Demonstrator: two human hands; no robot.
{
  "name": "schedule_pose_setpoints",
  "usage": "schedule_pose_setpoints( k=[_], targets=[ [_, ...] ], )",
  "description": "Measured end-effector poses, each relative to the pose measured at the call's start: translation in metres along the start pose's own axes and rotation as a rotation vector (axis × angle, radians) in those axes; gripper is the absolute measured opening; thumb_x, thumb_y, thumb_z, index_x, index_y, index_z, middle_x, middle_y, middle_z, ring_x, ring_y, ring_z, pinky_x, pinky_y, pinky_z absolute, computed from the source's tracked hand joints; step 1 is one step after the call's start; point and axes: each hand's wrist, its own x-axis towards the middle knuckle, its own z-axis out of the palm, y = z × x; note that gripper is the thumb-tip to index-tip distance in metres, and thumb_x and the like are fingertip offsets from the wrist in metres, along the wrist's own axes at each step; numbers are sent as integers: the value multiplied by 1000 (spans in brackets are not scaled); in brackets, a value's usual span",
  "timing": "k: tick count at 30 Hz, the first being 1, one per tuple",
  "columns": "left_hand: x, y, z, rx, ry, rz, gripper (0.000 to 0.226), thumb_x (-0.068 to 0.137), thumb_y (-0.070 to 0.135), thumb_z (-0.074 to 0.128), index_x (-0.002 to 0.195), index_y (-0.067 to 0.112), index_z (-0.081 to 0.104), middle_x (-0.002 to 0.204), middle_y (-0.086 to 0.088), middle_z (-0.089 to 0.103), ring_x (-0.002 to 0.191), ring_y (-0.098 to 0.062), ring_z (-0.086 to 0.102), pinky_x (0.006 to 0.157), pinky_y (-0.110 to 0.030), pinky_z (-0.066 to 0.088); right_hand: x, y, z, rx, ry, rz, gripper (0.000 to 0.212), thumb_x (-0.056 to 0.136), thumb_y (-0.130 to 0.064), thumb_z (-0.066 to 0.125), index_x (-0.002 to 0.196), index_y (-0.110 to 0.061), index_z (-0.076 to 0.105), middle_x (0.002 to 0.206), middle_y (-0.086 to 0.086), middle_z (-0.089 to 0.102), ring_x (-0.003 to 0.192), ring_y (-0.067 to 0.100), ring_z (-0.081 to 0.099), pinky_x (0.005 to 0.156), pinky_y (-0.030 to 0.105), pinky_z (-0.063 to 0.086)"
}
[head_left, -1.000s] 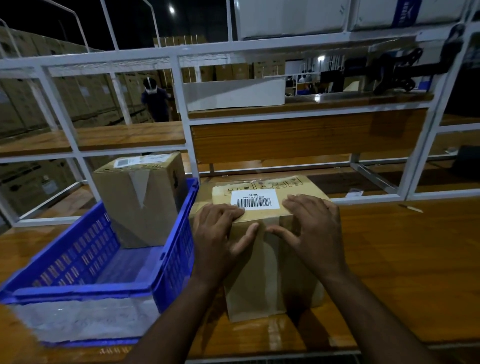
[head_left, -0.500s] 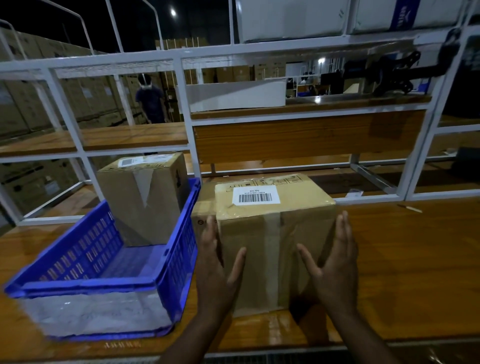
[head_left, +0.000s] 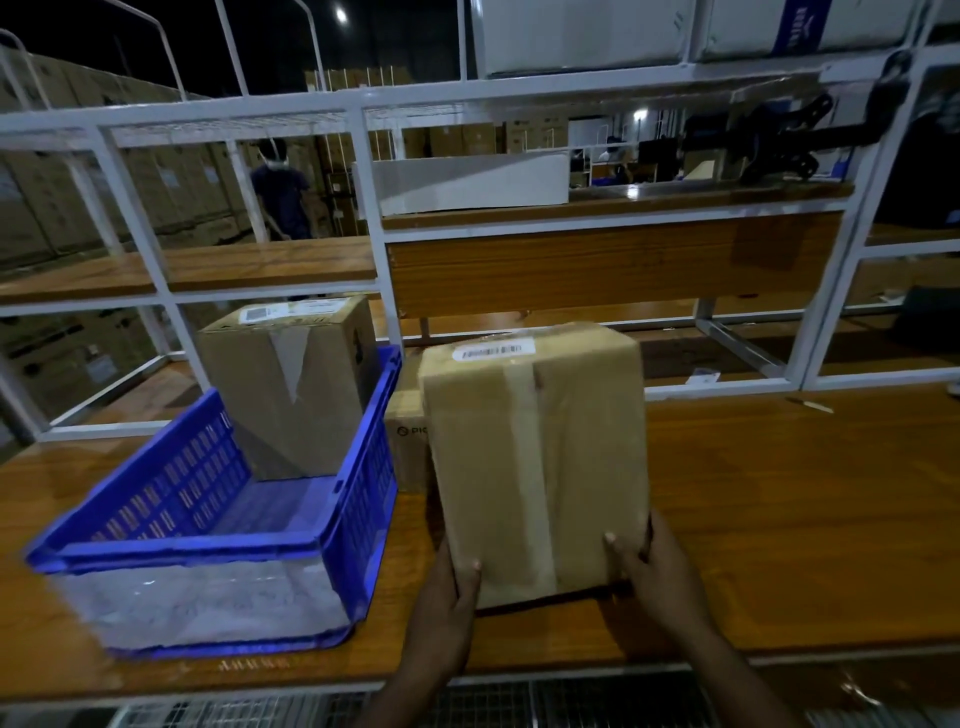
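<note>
Left grip (head_left: 451, 590), right grip (head_left: 658, 574) — barcoded box (head_left: 540, 467).

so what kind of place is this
Probably a warehouse packing station: a taped cardboard box with a barcode label at a wooden workbench, a blue plastic crate holding another labelled box, and stacked cartons beyond the white metal rack.

Blue crate (head_left: 171, 551) at lower left on wooden table (head_left: 779, 493), taped carton (head_left: 291, 384) standing in its far end. Small printed box (head_left: 410, 441) just right of crate. White rack (head_left: 371, 208) behind; person (head_left: 280, 202) upper left, distant.
</note>
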Motion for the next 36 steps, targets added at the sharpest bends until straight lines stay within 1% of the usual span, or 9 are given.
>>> schedule_pose_setpoints(
  k=[4,8,12,15,21,27,30,33,36],
  targets=[
    [-8,16,-4,-60,86,76,47,102,56,43,147,43,36,141,18,54,126,5,51,103,-19,45,-9,-29,-16,199,77,-118,53,91,-46,64,140,-33,47,122,-13,61,110,11,60,81,34,56],
    [-21,45,-12,-171,149,161,78,90,76,38,156,35,29,149,15,48,135,0,47,112,-33,42,-18,-61,-35,302,144,-200,56,89,-53,55,141,-35,48,118,-16,62,108,5,60,75,25,52],
    [-21,64,-25,-293,172,221,96,81,90,37,157,32,28,156,2,43,141,-18,45,111,-51,42,-20,-86,-54,438,193,-269,56,92,-64,53,142,-37,50,132,-9,59,117,10,59,87,37,56],
    [-13,83,-38,-275,170,356,95,89,81,39,156,16,28,155,-13,40,139,-36,45,101,-67,45,-23,-111,-66,551,242,-338,63,83,-67,52,137,-37,49,124,-7,61,105,14,67,74,39,60],
    [-16,146,-59,-295,155,551,100,88,81,40,161,18,14,163,-11,29,143,-29,43,102,-61,48,-22,-149,-99,603,232,-430,65,76,-55,63,124,-23,35,114,-2,57,94,7,69,66,29,60],
    [-27,178,-69,-226,23,652,106,84,86,38,162,22,6,168,-5,18,145,-23,40,103,-39,53,-18,-162,-147,602,148,-436,18,99,-19,55,116,-24,53,108,0,68,91,15,72,62,26,60],
    [-25,181,-66,-216,-29,685,112,80,88,42,162,25,0,169,-3,14,147,-24,38,107,-45,49,-14,-167,-162,666,4,-380,27,101,-13,49,122,-28,59,102,-2,75,84,19,74,58,26,58],
    [-14,169,-63,-259,4,549,121,73,92,47,162,22,5,164,-5,28,141,-20,45,109,-51,46,-9,-167,-156,649,-136,-321,40,98,-9,46,133,-27,56,106,-2,75,92,24,73,62,28,59],
    [-11,154,-59,-389,19,356,124,66,94,52,157,16,25,144,2,57,125,-12,60,97,-35,56,-5,-166,-139,593,-191,-274,48,96,-3,45,135,-30,54,109,-1,74,100,24,72,70,32,60]
  ],
)
